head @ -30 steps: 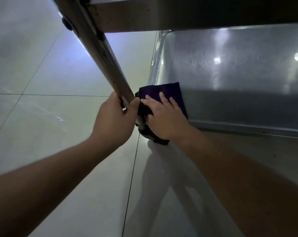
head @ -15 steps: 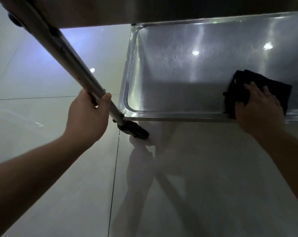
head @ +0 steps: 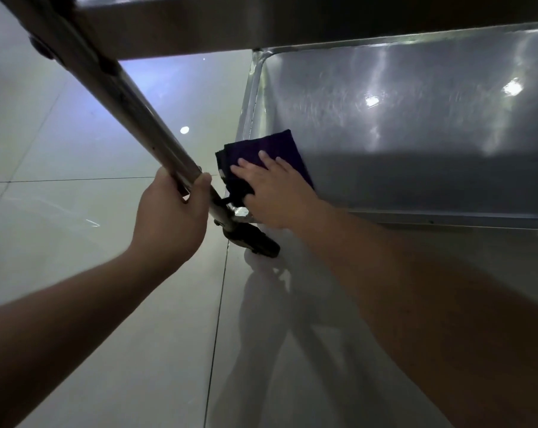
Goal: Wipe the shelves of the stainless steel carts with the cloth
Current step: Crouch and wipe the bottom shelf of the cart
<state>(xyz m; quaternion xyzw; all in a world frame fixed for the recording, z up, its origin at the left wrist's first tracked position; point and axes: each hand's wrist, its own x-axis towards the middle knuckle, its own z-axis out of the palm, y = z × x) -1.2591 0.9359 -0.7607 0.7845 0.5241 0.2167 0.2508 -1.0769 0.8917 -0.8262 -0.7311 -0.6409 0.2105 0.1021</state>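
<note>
- Pressing flat: right hand (head: 275, 193), fingers straight, on the folded dark purple cloth (head: 269, 156) at the near-left corner of the bottom stainless steel cart shelf (head: 416, 118).
- Left hand (head: 171, 217) gripping the round steel cart post (head: 131, 103).
- Black caster wheel (head: 255, 240) below the corner, apparently on the glossy tiled floor (head: 76, 242).

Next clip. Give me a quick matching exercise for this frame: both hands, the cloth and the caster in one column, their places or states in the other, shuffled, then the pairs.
1. left hand
2. right hand
3. cloth
4. caster

A. on the floor under the cart's corner
B. pressing flat on the cloth
C. lies in the near left corner of the bottom shelf
D. gripping the cart post

Pairs: 1-D, 2-B, 3-C, 4-A
</note>
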